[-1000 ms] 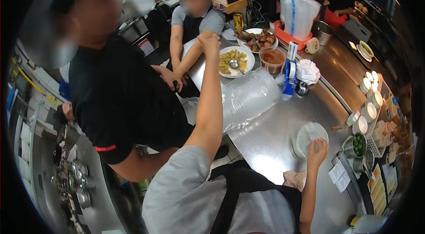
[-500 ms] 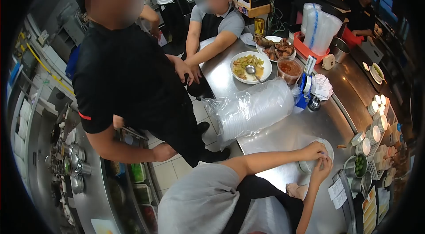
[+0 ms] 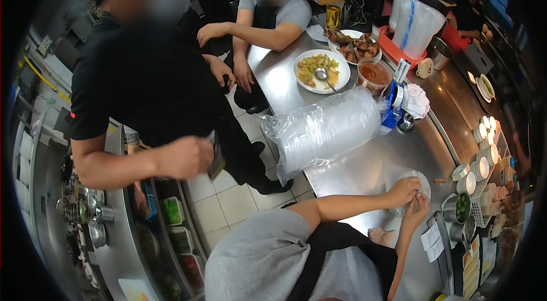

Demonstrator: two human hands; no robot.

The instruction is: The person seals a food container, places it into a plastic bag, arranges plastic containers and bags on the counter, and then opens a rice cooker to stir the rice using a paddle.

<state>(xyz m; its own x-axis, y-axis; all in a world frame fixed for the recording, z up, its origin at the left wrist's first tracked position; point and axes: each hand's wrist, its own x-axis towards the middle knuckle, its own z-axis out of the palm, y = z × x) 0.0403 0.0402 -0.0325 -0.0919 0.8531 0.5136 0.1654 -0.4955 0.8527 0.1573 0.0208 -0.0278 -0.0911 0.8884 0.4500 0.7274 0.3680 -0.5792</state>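
My left hand [image 3: 404,190] and my right hand [image 3: 417,210] meet over the steel counter, fingers pinched together. Whatever is between the fingertips is too small or hidden to name. Just beneath and beyond them is a round, clear-and-white plastic container or lid [image 3: 424,180], partly covered by my hands. On the counter to the left lies a big clear plastic bag [image 3: 325,130] with a stack of clear plastic containers or lids inside.
Plates of chopped vegetables [image 3: 312,66] and browned meat [image 3: 360,50] stand beyond the bag, beside a tub of red sauce [image 3: 374,73]. A blue holder [image 3: 392,108] stands nearby. Stacked small cups [image 3: 482,168] and a pot of green limes [image 3: 457,208] line the right. A black-shirted person [image 3: 148,73] stands close left.
My hands stay pinched together in nearly the same place. The black-shirted person's near arm has risen with a dark flat object in hand. The seated-looking person across has lifted one arm.
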